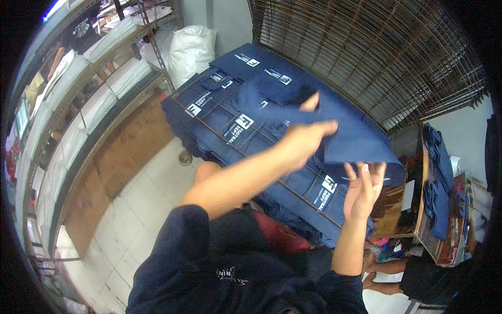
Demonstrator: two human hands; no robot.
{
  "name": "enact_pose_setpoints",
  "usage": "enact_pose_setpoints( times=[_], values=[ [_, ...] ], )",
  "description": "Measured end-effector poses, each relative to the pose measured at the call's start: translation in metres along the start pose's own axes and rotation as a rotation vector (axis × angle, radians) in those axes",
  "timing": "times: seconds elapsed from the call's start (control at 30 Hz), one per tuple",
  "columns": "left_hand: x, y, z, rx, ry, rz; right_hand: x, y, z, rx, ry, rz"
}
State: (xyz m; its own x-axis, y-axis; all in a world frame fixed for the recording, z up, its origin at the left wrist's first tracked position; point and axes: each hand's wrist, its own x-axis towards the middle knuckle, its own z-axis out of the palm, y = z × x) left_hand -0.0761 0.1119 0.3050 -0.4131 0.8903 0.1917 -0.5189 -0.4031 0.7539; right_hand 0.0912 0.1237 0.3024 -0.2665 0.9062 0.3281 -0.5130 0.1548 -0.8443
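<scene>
A navy cut fabric piece (355, 137) is lifted and curved over at the right end of the wire rack, its near edge raised. The fingers of my right hand (364, 191) are closed on that edge. My left hand (306, 142) reaches across from the left and lies against the same piece, its fingers smeared by motion. Just beyond it a blurred fingertip (311, 102) shows; whose it is I cannot tell. Beneath, several navy pieces with white prints (241, 125) are spread over a rusty wire grid (230, 144), overlapping one another.
Raised wire racks (361, 47) lean over the far side. Shelves with stacked white sheets (99, 107) line the left, near a white sack (192, 52). Tiled floor (136, 209) lies left of me. At right, navy cloth hangs over a wooden table (421, 193).
</scene>
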Motion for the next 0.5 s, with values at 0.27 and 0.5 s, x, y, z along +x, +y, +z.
enact_pose_setpoints(
  times=[0.27, 0.5],
  values=[
    [0.137, 0.139, -0.036, 0.355, 0.171, 0.037, -0.037, 0.015, -0.080, -0.443, -0.331, 0.309],
    [0.091, 0.195, -0.222, 0.230, 0.468, 0.494, -0.091, 0.030, -0.181, -0.597, 0.097, 0.486]
  ],
)
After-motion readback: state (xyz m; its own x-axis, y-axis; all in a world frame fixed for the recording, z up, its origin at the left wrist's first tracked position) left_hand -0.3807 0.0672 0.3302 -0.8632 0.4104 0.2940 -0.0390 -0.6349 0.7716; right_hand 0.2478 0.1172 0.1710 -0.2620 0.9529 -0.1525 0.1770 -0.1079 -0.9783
